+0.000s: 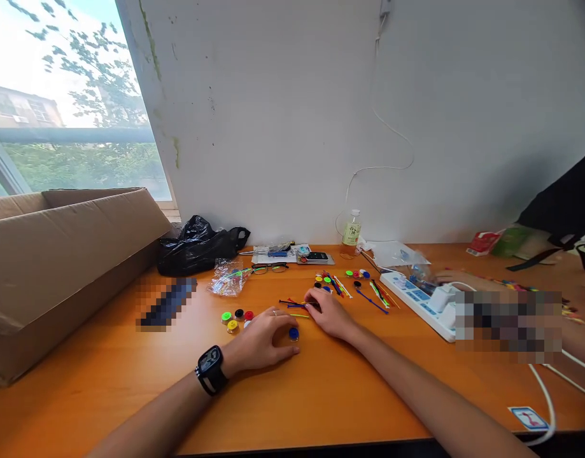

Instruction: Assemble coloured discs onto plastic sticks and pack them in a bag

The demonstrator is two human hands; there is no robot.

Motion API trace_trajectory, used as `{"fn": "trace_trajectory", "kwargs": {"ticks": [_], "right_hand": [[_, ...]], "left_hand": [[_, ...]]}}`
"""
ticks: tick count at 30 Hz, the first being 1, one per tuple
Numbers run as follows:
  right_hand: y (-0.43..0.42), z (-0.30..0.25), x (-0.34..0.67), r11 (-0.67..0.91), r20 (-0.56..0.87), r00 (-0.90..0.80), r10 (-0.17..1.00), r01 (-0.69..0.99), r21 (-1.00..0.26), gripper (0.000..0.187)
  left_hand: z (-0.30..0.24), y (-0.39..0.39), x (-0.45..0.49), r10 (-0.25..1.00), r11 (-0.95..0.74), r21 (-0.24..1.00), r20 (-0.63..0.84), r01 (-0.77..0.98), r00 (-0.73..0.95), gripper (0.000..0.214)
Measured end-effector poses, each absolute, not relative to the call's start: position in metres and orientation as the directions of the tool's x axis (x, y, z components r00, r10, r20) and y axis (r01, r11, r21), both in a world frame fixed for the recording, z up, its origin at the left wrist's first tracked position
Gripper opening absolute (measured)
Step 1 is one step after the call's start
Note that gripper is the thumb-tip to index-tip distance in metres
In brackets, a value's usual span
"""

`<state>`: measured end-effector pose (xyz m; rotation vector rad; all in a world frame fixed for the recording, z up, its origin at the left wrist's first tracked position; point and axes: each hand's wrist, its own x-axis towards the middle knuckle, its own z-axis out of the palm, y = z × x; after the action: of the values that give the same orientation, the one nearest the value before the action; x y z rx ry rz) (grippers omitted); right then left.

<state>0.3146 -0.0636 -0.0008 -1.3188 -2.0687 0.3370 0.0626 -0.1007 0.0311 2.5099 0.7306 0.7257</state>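
My left hand (pixel 261 340), with a black watch on its wrist, rests low over the table with thumb and fingers apart. Between them stands a small clear jar with a blue lid (pixel 293 334). Beside that hand is a cluster of similar jars with green (pixel 226 317), yellow, black and red lids; a white one is partly hidden by the fingers. My right hand (pixel 329 315) has its fingertips closed on thin, dark and blue cable ties (pixel 295 305). A yellow-green cable tie (pixel 299 315) lies just in front of it.
More cable ties (pixel 379 296) and lidded jars (pixel 356 275) lie beyond my right hand. A white power strip (pixel 419 305) with plugs is to the right, near another person's arm (pixel 578 340). Glasses (pixel 269 268), a bottle (pixel 352 229), a black bag (pixel 197 248) and a cardboard box (pixel 72 254) surround the area.
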Motion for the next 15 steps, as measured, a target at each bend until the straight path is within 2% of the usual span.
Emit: {"fn": "trace_trajectory", "kwargs": {"ticks": [5, 9, 12, 15], "right_hand": [[-0.070, 0.001, 0.311, 0.499, 0.383, -0.327, 0.864, 0.652, -0.570, 0.003], [-0.069, 0.014, 0.320, 0.514, 0.418, -0.303, 0.856, 0.580, -0.632, 0.015], [-0.063, 0.027, 0.337, 0.500, 0.471, -0.234, 0.851, 0.636, -0.587, 0.020], [-0.059, 0.038, 0.356, 0.415, 0.446, -0.165, 0.879, 0.726, -0.548, 0.020]], "left_hand": [[0.033, -0.101, 0.063, 0.589, -0.771, 0.504, 0.334, 0.389, 0.736, 0.012], [0.034, -0.101, 0.064, 0.582, -0.781, 0.490, 0.347, 0.387, 0.736, 0.012], [0.035, -0.101, 0.064, 0.576, -0.786, 0.483, 0.351, 0.384, 0.738, 0.011], [0.036, -0.102, 0.063, 0.576, -0.785, 0.484, 0.342, 0.386, 0.742, 0.011]]}}
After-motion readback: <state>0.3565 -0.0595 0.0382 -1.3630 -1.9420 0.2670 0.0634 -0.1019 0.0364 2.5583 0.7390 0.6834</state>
